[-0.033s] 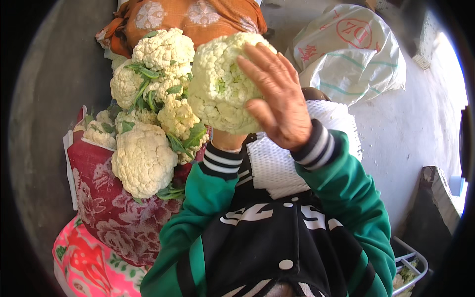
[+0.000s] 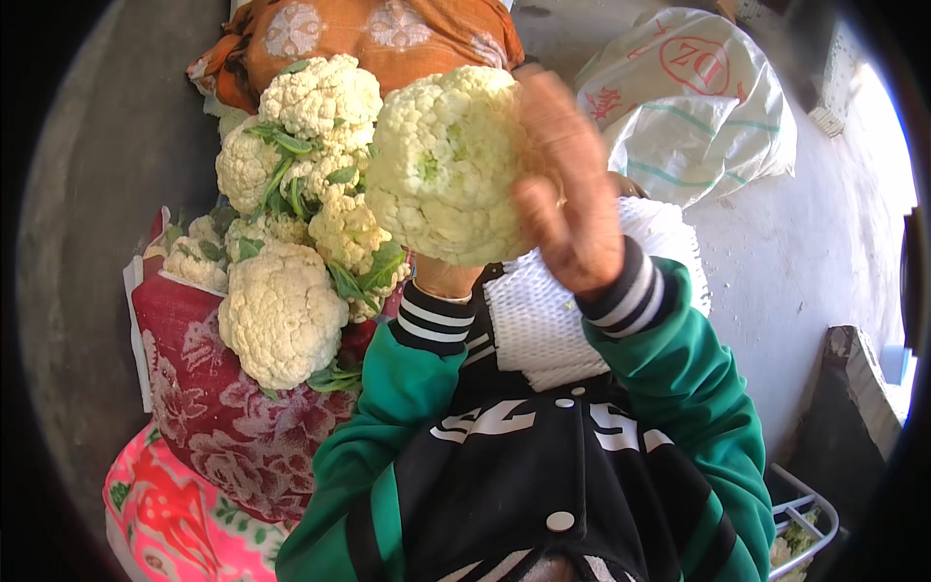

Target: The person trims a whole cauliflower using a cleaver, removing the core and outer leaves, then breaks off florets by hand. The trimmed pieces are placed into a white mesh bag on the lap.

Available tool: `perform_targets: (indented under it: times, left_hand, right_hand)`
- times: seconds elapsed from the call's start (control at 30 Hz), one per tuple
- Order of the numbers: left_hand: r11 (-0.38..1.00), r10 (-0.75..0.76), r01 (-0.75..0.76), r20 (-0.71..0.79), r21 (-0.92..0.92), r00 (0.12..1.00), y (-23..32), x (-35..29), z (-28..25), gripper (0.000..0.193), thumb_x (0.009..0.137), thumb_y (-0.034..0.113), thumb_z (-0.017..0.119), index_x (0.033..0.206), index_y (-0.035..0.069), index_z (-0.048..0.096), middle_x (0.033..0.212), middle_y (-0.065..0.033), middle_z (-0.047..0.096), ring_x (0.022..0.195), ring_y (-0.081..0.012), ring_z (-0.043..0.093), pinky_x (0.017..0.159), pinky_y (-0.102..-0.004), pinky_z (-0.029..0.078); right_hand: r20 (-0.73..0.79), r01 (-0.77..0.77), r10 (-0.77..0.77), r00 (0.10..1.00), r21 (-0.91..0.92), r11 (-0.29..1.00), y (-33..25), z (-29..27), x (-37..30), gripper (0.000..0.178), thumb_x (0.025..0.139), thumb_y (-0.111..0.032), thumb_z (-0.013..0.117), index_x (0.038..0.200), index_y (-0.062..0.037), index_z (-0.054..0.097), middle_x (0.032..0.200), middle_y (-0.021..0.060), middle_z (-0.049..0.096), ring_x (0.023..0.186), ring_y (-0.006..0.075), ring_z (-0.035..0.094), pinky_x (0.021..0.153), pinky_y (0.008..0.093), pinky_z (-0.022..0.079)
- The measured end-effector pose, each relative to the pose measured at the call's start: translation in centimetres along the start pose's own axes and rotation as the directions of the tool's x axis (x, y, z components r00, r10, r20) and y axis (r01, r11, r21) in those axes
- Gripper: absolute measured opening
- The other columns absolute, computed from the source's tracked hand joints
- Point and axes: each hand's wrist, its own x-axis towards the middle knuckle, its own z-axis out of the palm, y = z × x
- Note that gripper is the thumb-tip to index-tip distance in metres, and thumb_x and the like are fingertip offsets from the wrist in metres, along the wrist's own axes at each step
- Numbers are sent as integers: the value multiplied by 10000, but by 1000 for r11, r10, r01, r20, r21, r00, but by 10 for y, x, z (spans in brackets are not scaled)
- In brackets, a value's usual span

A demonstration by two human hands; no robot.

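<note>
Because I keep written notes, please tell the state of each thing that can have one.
Round pale-cream cauliflower, raised, no leaves showing
Bare left hand, mostly hidden behind it
Bare right hand, open, blurred
Cream leafy cauliflowers, heaped
White foam mesh, layered
White plastic bag, bulging
Green-and-black fabric jacket, front closed
Orange patterned cloth, rumpled

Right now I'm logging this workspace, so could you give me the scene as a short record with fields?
Item in hand: large cauliflower head, trimmed of most leaves
Left hand: beneath it, mostly hidden
Right hand: at its right side, fingers extended, motion-blurred; contact unclear
Left side: piled cauliflowers with green leaves, by a maroon floral cloth
Near right wrist: white foam netting
Far side: orange patterned cloth; white plastic sack at right
</note>
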Motion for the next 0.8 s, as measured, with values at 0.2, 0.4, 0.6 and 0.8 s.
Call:
perform_targets:
  times: [0.2, 0.4, 0.6, 0.8]
  left_hand:
    - [980, -11, 31, -100, 199, 995, 18, -11, -31, 715, 1036, 575, 361, 1577, 122, 249, 1606, -104, 324, 1471, -309, 315, 1210, -503, 275]
    - [953, -37, 83, -160, 291, 986, 18, -17, -38, 687, 1044, 554, 362, 1566, 115, 275, 1582, -110, 363, 1446, -309, 358, 1197, -498, 307]
    - [960, -90, 113, -100, 258, 991, 23, -28, -56, 678, 1045, 551, 368, 1555, 110, 298, 1555, -114, 405, 1418, -309, 405, 1182, -494, 342]
    - [876, -197, 171, 12, 451, 980, 64, -30, -58, 737, 1018, 573, 344, 1583, 117, 220, 1625, -103, 258, 1465, -305, 317, 1198, -502, 293]
  right_hand:
    - [49, -713, 833, 551, 546, 439, 30, -31, -37, 702, 963, -477, 641, 1436, 4, 446, 1355, 159, 544, 1270, 286, 518, 1055, 411, 416]
    - [569, -644, 637, 520, 751, -145, 29, -21, -55, 652, 1011, -487, 552, 1466, -38, 421, 1400, 121, 551, 1292, 257, 534, 1087, 457, 419]
    - [534, -591, 701, 472, 782, -198, 13, -15, -50, 721, 1045, -576, 368, 1534, -48, 332, 1498, 140, 490, 1337, 272, 525, 1091, 450, 446]
    - [470, -256, 671, 573, 881, -399, 17, -6, -65, 655, 1063, -523, 367, 1538, -73, 342, 1519, 132, 469, 1366, 298, 489, 1138, 463, 397]
